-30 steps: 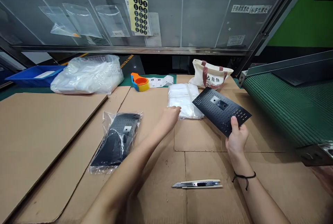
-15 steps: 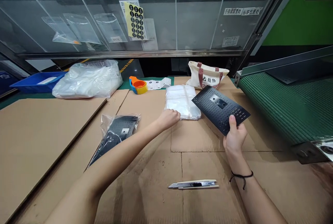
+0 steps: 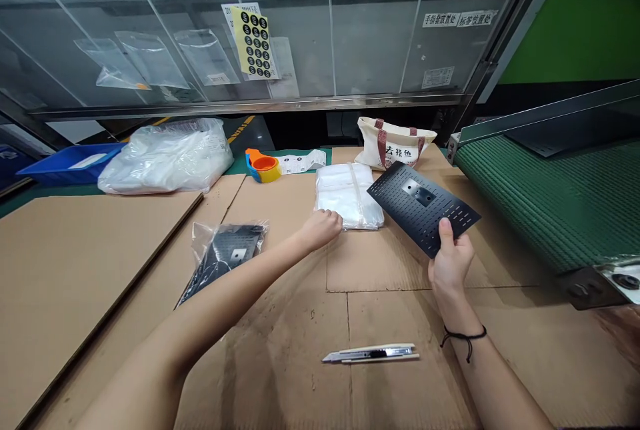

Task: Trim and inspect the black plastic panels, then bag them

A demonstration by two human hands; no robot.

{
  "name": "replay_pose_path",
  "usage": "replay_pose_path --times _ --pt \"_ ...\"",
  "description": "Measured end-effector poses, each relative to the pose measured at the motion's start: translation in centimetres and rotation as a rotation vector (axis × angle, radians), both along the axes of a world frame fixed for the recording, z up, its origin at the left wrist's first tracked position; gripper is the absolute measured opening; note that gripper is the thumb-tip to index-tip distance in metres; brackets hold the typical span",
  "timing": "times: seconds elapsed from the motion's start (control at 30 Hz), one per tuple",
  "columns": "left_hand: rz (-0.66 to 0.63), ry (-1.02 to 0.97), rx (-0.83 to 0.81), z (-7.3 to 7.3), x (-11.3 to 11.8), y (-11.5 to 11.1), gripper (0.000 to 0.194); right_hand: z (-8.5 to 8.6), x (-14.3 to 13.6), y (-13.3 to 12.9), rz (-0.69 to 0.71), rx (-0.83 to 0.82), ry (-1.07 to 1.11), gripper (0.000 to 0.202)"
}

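In my right hand (image 3: pixel 453 260) is a black perforated metal plate (image 3: pixel 400 207), thumb on top and fingers beneath. Rows of slots cover the plate, and a pale rectangle with dark holes sits near its middle. My left hand (image 3: pixel 321 229) is closed at the near left corner of a stack of clear plastic bags (image 3: pixel 350 197); whether it pinches a bag is hidden. Left of that arm lies another black plate (image 3: pixel 235 247) inside a clear bag, partly covered by the forearm. A utility knife (image 3: pixel 373 353) with its blade out lies between my forearms.
Behind the stack are a cloth bag (image 3: pixel 393 143), an orange and yellow tape holder (image 3: pixel 263 167) and a label strip (image 3: pixel 303 162). A large plastic bundle (image 3: pixel 170 157) and blue tray (image 3: pixel 65 163) stand back left. A green conveyor belt (image 3: pixel 545 197) runs along the right.
The view has shifted slightly. Both hands keep nearly the same pose, with the plate still in my right hand and my left hand at the bag stack.
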State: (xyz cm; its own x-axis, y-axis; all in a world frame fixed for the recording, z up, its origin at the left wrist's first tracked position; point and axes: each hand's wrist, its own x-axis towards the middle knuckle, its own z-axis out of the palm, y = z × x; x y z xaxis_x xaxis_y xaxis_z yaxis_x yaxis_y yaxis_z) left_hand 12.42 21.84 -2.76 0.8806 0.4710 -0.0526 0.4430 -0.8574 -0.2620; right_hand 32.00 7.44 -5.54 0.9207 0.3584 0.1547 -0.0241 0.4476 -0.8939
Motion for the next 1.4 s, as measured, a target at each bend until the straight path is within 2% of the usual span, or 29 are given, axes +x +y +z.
replay_pose_path --times 0.43,0.7,0.83,0.93,1.03,1.13,1.3,1.4 --pt "-0.003 -0.133 -0.010 0.6 0.5 1.4 0.025 0.4 0.1 -0.2 -0.035 -0.018 -0.004 0.043" --pt "0.156 -0.298 -0.119 0.9 1.1 3.3 0.017 0.6 0.0 -0.3 -0.036 -0.026 0.006 0.045" --pt "0.196 -0.342 -0.196 1.0 1.5 3.6 0.015 0.6 0.0 -0.3 -0.031 -0.011 -0.007 0.044" --pt "0.221 -0.368 -0.262 0.8 1.8 3.5 0.027 0.4 -0.3 -0.4 -0.012 -0.043 -0.019 0.044" --pt "0.252 -0.389 -0.329 0.5 2.1 3.6 0.029 0.3 -0.7 -0.6 0.021 -0.079 -0.097 0.042" --pt "0.306 -0.391 -0.410 0.3 2.4 4.0 0.011 0.5 -1.3 -1.1 0.050 -0.152 -0.220 0.041" --pt "0.371 -0.385 -0.542 0.4 2.5 4.8 0.022 0.6 -2.2 -1.9 0.088 -0.249 -0.447 0.037" --pt "0.398 -0.384 -0.613 0.5 2.5 5.0 0.020 0.6 -2.4 -2.2 0.063 -0.288 -0.708 0.035"
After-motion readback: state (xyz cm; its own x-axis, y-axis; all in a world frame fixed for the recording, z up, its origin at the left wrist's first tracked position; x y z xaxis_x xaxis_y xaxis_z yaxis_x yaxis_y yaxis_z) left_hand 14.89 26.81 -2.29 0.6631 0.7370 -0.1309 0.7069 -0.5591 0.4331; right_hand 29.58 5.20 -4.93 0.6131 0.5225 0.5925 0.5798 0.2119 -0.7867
